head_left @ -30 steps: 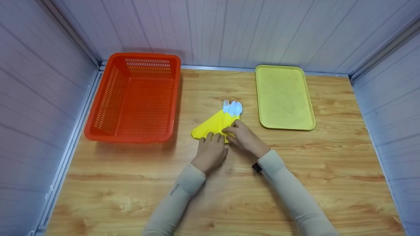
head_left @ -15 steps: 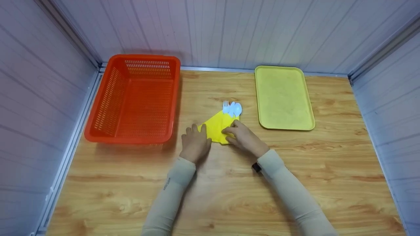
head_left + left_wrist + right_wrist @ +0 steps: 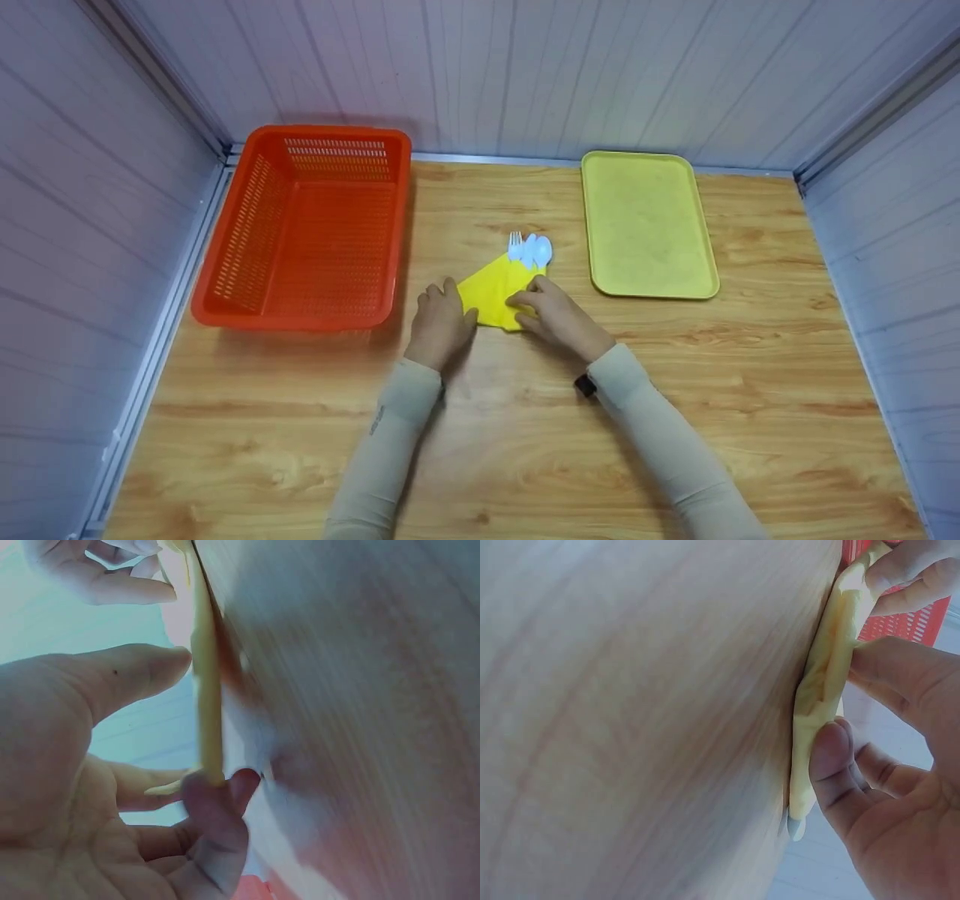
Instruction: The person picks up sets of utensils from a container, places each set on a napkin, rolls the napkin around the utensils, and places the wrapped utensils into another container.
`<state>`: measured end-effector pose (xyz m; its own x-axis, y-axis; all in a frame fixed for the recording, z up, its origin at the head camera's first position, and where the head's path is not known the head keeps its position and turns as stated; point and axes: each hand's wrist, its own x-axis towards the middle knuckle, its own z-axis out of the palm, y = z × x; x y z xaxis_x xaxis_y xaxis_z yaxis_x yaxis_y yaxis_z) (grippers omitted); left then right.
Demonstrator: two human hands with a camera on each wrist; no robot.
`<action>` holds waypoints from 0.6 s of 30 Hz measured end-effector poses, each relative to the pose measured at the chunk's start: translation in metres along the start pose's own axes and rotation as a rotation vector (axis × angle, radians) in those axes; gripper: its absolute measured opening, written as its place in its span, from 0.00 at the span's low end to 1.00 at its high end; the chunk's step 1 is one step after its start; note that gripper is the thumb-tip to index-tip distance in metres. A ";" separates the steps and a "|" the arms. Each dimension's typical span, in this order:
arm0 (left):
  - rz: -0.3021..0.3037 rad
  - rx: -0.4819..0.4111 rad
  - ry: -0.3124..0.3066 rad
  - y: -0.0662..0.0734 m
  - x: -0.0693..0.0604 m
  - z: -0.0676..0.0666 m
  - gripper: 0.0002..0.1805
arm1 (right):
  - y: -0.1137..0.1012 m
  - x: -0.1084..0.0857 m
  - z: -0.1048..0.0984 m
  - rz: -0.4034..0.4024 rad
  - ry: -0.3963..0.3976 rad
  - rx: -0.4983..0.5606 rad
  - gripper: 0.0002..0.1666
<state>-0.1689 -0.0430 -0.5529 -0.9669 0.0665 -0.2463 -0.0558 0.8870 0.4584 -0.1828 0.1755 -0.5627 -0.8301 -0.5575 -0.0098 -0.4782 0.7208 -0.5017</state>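
Observation:
A folded yellow napkin (image 3: 489,292) lies on the wooden table with the heads of a white fork (image 3: 515,245), a white knife (image 3: 529,250) and a white spoon (image 3: 544,251) sticking out of its far end. Their handles are hidden in the folds. My left hand (image 3: 437,322) grips the napkin's left edge; in the left wrist view its fingers (image 3: 214,810) curl round that edge and the thumb touches the near side. Over the folded right part, my right hand (image 3: 562,319) holds the napkin between thumb and curled fingers (image 3: 832,754).
A red plastic basket (image 3: 394,247) with slotted sides stands at the back left. At the back right lies a yellow tray (image 3: 649,225). Pale panel walls (image 3: 480,75) enclose the table on the left, back and right.
My left hand has moved left from the napkin's near edge to its left edge and now grips it there. The right hand stays in place on the napkin.

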 end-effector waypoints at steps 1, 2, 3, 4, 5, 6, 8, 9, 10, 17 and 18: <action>-0.002 -0.007 0.011 0.000 0.000 0.000 0.38 | 0.000 0.000 0.000 -0.002 0.004 0.000 0.16; -0.004 -0.020 0.024 0.000 -0.001 -0.001 0.37 | 0.000 0.000 0.000 0.000 0.005 0.000 0.16; -0.005 -0.041 0.037 0.000 -0.001 -0.001 0.36 | 0.000 -0.001 -0.001 0.005 0.004 0.003 0.16; -0.005 -0.076 0.050 -0.001 -0.001 -0.001 0.35 | 0.000 -0.001 -0.001 0.006 0.004 0.006 0.16; -0.005 -0.130 0.056 -0.001 -0.002 -0.002 0.34 | 0.000 -0.001 -0.001 0.013 0.001 0.010 0.16; -0.003 -0.202 0.058 -0.001 -0.003 -0.002 0.33 | 0.000 -0.001 -0.002 0.016 -0.002 0.016 0.16; 0.003 -0.379 0.045 -0.001 -0.004 -0.003 0.31 | 0.001 -0.001 -0.002 0.026 -0.008 0.029 0.16; 0.008 -0.468 0.027 -0.002 -0.005 -0.003 0.29 | 0.001 -0.001 -0.003 0.031 -0.011 0.035 0.16; 0.011 -0.541 0.003 -0.002 -0.006 -0.004 0.28 | 0.001 -0.001 -0.003 0.033 -0.013 0.040 0.16; 0.058 -0.540 -0.097 -0.002 -0.008 0.004 0.21 | 0.003 0.000 -0.004 0.063 -0.037 0.078 0.17; 0.076 -0.523 -0.090 -0.002 -0.008 0.005 0.19 | 0.003 0.001 -0.004 0.065 -0.035 0.083 0.17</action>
<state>-0.1598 -0.0426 -0.5563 -0.9491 0.1811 -0.2576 -0.1253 0.5333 0.8366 -0.1860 0.1791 -0.5610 -0.8473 -0.5259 -0.0740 -0.3972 0.7200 -0.5690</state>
